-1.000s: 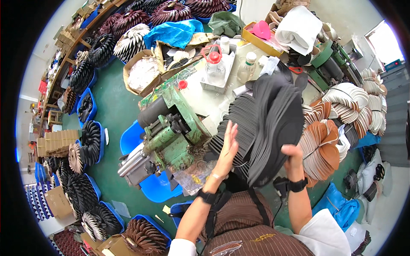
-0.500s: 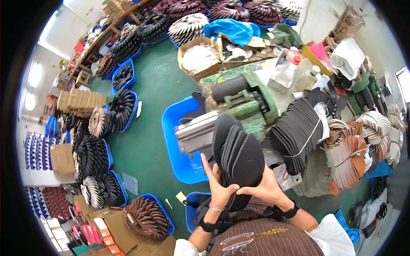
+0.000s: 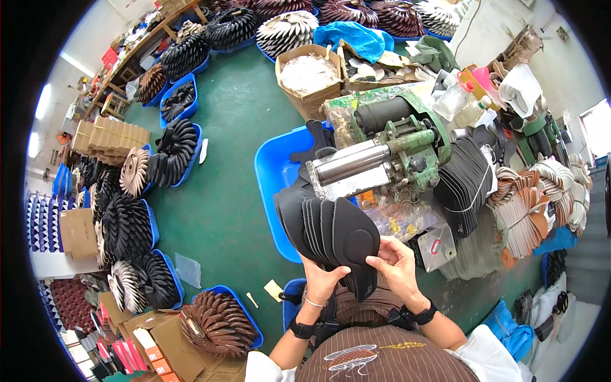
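Note:
A fanned stack of black insoles is held up in front of my chest, tilted to the left. My left hand grips its lower left side, thumb across the front and the other fingers hidden behind. At the right edge of the front insole, my right hand pinches with the thumb, its fingers curled. Just beyond the stack stands a green machine with shiny metal rollers. A blue bin with black pieces in it sits under the rollers' left end.
Tied black insoles and bundles of tan and white insoles lie right of the machine. A cardboard box stands behind it. Blue bins of fanned insoles line the green floor at left. A smaller blue bin is near my left forearm.
The stack has come lower and tilted leftward, its insoles fanned wider. My right hand has shifted up to the front insole's right edge. The view has moved slightly, showing more of the machine.

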A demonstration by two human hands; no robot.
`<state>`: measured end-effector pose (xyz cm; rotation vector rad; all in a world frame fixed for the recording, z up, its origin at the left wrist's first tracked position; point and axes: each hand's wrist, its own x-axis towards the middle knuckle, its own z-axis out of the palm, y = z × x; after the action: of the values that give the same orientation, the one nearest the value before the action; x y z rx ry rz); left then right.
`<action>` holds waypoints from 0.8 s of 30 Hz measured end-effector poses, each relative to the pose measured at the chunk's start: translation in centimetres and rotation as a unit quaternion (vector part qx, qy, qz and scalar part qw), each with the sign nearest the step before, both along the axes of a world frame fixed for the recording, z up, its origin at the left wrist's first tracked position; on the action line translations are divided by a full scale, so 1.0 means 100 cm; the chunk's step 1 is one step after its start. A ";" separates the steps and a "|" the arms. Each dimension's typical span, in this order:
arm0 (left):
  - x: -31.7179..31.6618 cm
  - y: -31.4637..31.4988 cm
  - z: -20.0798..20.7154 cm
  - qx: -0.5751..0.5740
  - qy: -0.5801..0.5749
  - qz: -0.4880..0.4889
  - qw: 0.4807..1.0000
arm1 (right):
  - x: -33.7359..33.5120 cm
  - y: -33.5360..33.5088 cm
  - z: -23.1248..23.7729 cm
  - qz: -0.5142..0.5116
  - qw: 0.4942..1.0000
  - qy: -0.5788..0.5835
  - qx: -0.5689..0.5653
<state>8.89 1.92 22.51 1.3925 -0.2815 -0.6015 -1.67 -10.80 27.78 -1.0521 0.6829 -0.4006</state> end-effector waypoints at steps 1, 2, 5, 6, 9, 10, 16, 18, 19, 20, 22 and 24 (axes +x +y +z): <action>0.003 0.005 -0.003 0.005 -0.009 0.003 1.000 | 0.002 0.004 -0.004 -0.008 1.000 0.003 -0.003; 0.005 0.009 -0.010 0.010 -0.018 0.007 1.000 | 0.003 0.007 -0.008 -0.016 1.000 0.005 -0.006; 0.008 0.008 -0.003 -0.003 0.007 0.033 0.999 | 0.011 0.016 -0.011 -0.028 0.999 0.009 -0.044; 0.008 0.006 0.000 -0.011 0.024 0.045 0.999 | 0.016 0.019 -0.001 -0.023 0.998 0.020 -0.058; 0.011 0.004 -0.001 0.101 -0.037 0.077 0.991 | 0.027 0.018 -0.008 -0.007 0.968 0.092 -0.232; 0.013 0.006 -0.001 0.103 -0.043 0.081 0.990 | 0.031 0.019 -0.009 -0.008 0.957 0.114 -0.266; 0.022 0.007 0.001 0.101 -0.048 0.101 0.989 | 0.044 0.019 -0.009 -0.067 0.972 0.112 -0.194; 0.022 0.006 -0.010 0.084 -0.042 0.098 0.991 | 0.043 0.017 -0.012 -0.086 0.975 0.090 -0.182; 0.024 0.006 -0.012 0.077 -0.041 0.099 0.991 | 0.043 0.016 -0.012 -0.093 0.977 0.076 -0.175; 0.026 0.006 -0.012 0.055 -0.030 0.104 0.993 | 0.041 0.013 -0.015 -0.086 0.991 0.031 -0.097; 0.032 0.006 -0.013 0.008 -0.006 0.110 0.994 | 0.033 0.008 -0.028 -0.106 0.991 0.016 -0.078; 0.039 0.015 -0.025 0.029 -0.053 0.151 0.987 | 0.023 0.005 -0.034 -0.127 0.988 0.010 -0.091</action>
<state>12.83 3.46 20.04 1.4910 -0.1337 -0.2866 0.62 -10.27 24.43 -1.1449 0.8134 -0.6843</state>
